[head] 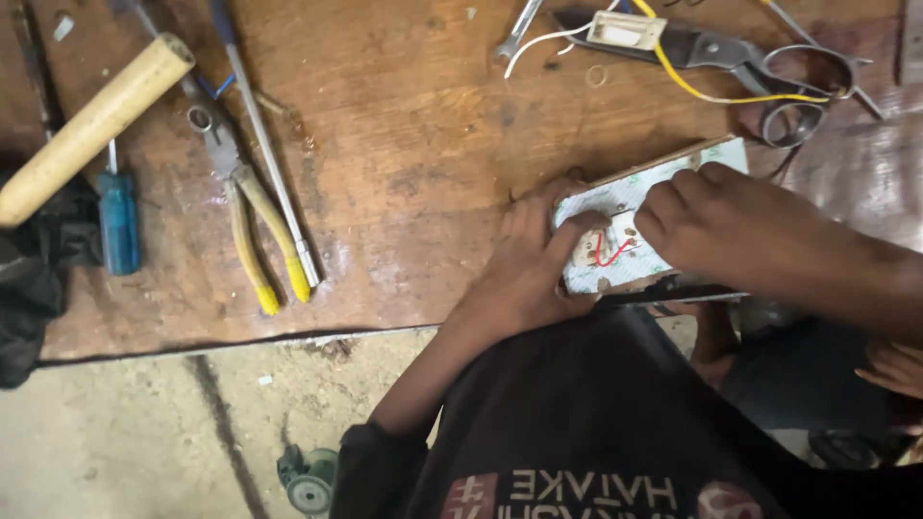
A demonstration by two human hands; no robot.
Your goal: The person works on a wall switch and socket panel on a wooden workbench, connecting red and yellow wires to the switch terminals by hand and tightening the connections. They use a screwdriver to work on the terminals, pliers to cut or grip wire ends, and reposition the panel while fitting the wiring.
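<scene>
- Left hand [534, 264] lies pressed on the near-left end of the board [639, 207], fingers spread over its edge, thumb by the red wire [608, 254] — holding it down rather than gripping round it.
- Right hand [716, 221] comes in from the right, fingers curled together on top of the board, knuckles up; what the fingertips pinch, I cannot tell.
- The board, a pale flat panel with a wood-coloured rim, sits tilted at the near edge of the worktop [413, 163], partly overhanging it.
- Out from the hands: that worktop is worn brown wood, scratched, stained dark in patches, with a pale scuffed streak near its front edge.
- Top right, scissors [760, 58] lie flat, a yellow wire [711, 94] looping across them, a small white part [625, 31] beside the blades, a spanner [517, 29] just left of it.
- Far left, pliers [245, 216] with yellow grips, a long screwdriver [269, 154] alongside, touching or nearly so.
- Further left, a blue-handled driver [118, 219], and a pale wooden handle [91, 125] slanting over it.
- Dark cloth [29, 288] hangs off the left corner.
- Below the worktop, bare grey concrete floor [125, 432], cracked, with a small green wheeled thing [310, 479] on it.
</scene>
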